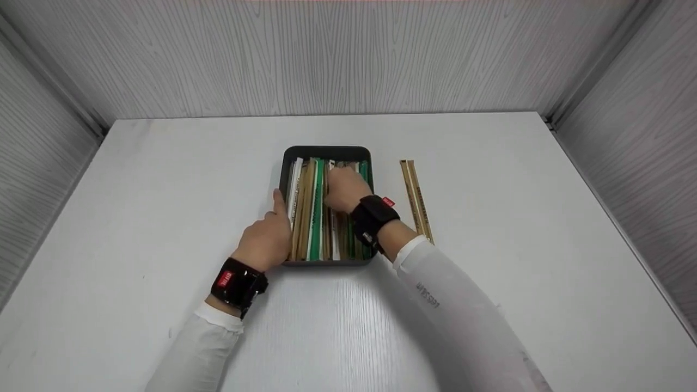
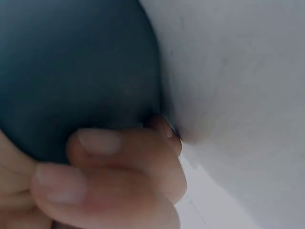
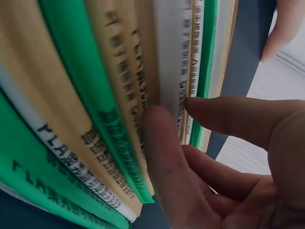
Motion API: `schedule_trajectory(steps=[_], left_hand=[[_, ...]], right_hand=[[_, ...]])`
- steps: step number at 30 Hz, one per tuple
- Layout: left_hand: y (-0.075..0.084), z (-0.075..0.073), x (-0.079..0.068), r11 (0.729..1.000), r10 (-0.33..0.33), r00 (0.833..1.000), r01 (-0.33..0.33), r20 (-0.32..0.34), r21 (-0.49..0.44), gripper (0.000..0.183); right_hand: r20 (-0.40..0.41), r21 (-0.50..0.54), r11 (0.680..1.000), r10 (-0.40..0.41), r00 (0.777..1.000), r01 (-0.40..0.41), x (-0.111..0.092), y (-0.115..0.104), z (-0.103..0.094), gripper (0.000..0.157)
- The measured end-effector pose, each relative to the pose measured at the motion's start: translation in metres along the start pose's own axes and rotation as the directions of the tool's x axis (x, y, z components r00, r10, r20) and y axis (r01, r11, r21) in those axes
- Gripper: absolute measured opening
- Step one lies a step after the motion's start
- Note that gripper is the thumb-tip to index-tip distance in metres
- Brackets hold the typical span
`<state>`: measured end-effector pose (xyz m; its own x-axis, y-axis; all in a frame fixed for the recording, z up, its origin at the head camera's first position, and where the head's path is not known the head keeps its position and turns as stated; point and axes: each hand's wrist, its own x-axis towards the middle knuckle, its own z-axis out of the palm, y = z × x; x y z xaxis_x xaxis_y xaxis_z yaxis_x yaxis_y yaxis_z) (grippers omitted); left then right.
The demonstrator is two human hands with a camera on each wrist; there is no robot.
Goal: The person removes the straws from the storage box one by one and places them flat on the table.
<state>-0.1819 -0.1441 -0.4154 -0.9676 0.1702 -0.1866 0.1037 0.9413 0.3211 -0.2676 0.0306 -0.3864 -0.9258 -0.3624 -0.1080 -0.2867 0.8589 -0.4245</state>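
A dark grey rectangular box (image 1: 326, 263) on the table is filled with slim wrapped straws in white, brown and green sleeves lying lengthwise. My left hand (image 1: 266, 239) holds the box at its near left corner, one digit pointing forward along the left wall. In the left wrist view its curled fingers (image 2: 128, 152) bear on the box's dark surface. Over the right half of the box, my right hand (image 1: 347, 190) reaches in among the straws. Seen from the right wrist, thumb and finger pinch a white wrapped straw (image 3: 170, 57), standing between brown ones; a green wrapped straw (image 3: 90, 67) lies beside them.
Two brown wrapped straws (image 1: 415, 190) lie side by side on the white table (image 1: 506, 218), right of the box and partly behind my right forearm. Grey wood-grain panels (image 1: 326, 60) enclose the table at the back and both sides.
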Motion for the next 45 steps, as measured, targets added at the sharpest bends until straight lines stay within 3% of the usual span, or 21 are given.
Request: schedule_trajectory(steps=[12,20,22,24,26,29,35,39,45], left_hand=[[0.001,-0.001,0.001,1.000,0.002,1.000,-0.002,0.004,0.002,0.087],[0.001,0.000,0.002,1.000,-0.004,1.000,0.004,0.012,-0.004,0.085],[0.000,0.000,0.002,1.000,0.001,1.000,-0.001,0.010,0.001,0.084],[0.000,0.001,0.003,1.000,0.004,1.000,-0.004,0.010,0.002,0.085],[0.000,0.000,0.003,1.000,0.003,1.000,-0.003,0.011,0.002,0.085],[-0.001,0.000,0.003,1.000,-0.003,1.000,0.003,0.012,0.002,0.086],[-0.002,-0.002,0.003,1.000,-0.005,1.000,0.004,0.022,0.013,0.087],[-0.002,-0.003,0.005,1.000,0.001,1.000,-0.002,0.023,0.027,0.086],[-0.002,0.000,0.006,1.000,-0.012,0.999,0.012,0.032,0.012,0.083]], right_hand=[[0.023,0.020,1.000,-0.004,1.000,0.003,0.002,0.001,0.003,0.048],[0.016,0.153,0.988,0.022,1.000,-0.024,0.002,0.013,-0.001,0.043],[-0.009,0.171,0.985,0.010,1.000,-0.008,-0.001,0.014,-0.007,0.039],[-0.045,0.214,0.977,-0.006,0.999,0.016,-0.012,0.008,-0.019,0.024],[-0.088,0.275,0.961,-0.018,0.996,0.041,-0.018,0.008,-0.029,0.016],[-0.169,0.383,0.919,-0.029,0.985,0.092,-0.028,0.011,-0.043,0.038],[-0.276,0.539,0.831,0.016,0.961,0.141,-0.046,0.032,-0.071,0.036],[-0.285,0.615,0.779,0.076,0.955,0.121,-0.055,0.056,-0.087,0.034],[-0.252,0.668,0.744,0.186,0.950,0.032,-0.062,0.106,-0.091,0.031]])
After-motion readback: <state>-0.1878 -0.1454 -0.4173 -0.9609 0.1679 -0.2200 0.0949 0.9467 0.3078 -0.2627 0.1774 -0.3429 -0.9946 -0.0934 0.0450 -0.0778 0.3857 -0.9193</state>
